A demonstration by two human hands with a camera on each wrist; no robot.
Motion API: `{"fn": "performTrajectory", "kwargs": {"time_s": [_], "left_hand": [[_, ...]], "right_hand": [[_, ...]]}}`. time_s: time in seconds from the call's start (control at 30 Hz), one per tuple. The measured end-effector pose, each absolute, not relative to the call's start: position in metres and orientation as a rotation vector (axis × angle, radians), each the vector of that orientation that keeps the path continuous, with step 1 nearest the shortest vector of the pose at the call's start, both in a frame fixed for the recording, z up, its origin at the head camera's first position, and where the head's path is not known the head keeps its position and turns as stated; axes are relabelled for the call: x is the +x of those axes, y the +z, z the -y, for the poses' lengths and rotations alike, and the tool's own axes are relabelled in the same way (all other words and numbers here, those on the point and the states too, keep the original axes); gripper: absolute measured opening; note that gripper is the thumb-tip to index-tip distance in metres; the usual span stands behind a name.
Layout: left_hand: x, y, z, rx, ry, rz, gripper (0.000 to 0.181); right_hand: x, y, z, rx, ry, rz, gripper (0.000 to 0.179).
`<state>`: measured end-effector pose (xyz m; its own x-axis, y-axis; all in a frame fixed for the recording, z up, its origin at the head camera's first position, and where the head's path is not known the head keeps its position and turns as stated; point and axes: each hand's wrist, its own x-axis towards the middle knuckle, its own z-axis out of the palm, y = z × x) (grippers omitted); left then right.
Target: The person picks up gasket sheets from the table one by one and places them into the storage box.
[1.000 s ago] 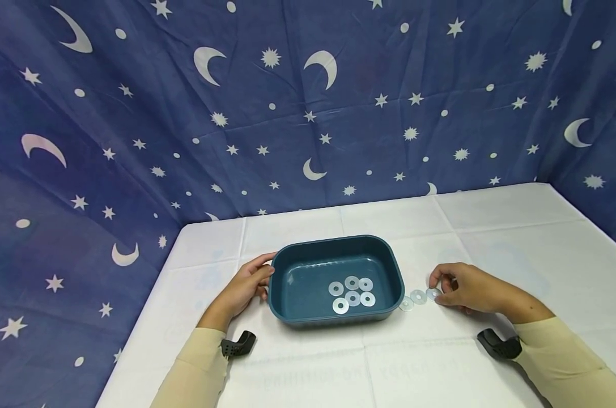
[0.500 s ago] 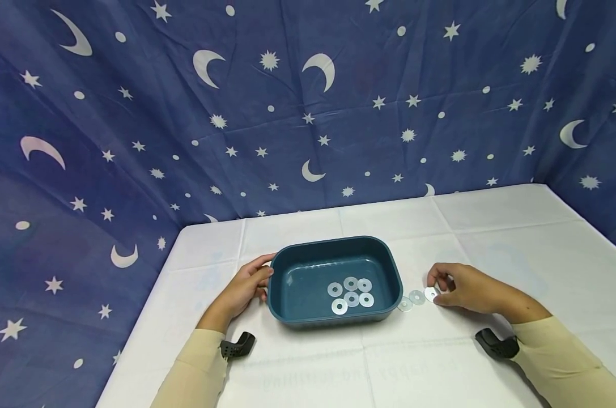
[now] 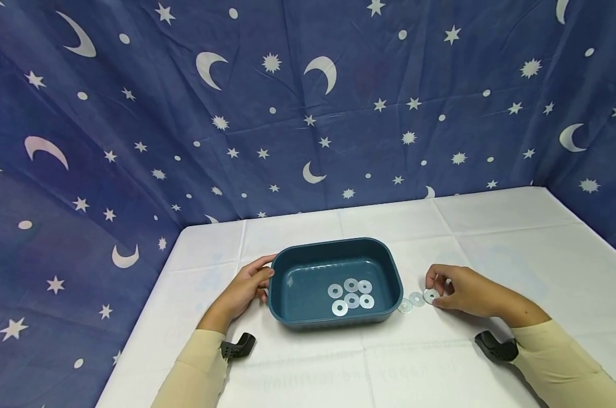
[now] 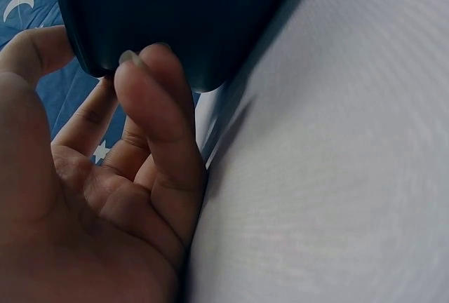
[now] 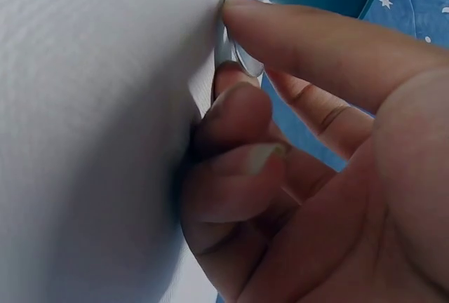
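Container, one: blue-green, rectangular, rounded corners, open top, upright on the white-covered table [image 3: 308, 362]; container [image 3: 302, 292].
Contents: six flat ring washers [image 3: 347, 301], grouped toward the right end of its floor.
Outside: two loose washers [image 3: 412, 296], lying flat in a short row just beside the container's right end; whether they touch one another cannot be told.
Held washer [image 3: 427, 296], one: silvery, round, thin, small central hole; at the row's outer end, pinched between thumb and forefinger of the right hand [image 3: 466, 289], remaining fingers bent inward. It is tilted in the right wrist view; whether it is wholly off the cloth cannot be told.
Left hand [image 3: 243, 286]: grasping the container's left end, thumb at the rim, fingers bent about the wall.
Backdrop: blue cloth [image 3: 256, 119], white moons and stars.
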<state>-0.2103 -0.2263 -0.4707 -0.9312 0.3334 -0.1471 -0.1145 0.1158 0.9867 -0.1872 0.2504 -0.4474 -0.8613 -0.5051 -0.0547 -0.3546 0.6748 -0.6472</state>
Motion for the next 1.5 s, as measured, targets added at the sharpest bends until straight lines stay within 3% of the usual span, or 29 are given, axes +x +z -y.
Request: {"fn": "performTrajectory", "kwargs": {"time_s": [0.83,1.5], "left_hand": [[-0.210,-0.474,0.229,0.192,1.896,-2.067,0.051],[-0.213,-0.472,0.227,0.215,1.880,-2.068,0.050]], "right_hand": [[-0.188,-0.435,-0.250,-0.680,-1.043,-2.620,0.020],[-0.188,-0.397,-0.211,-0.928,-1.193,-2.764,0.023]]}}
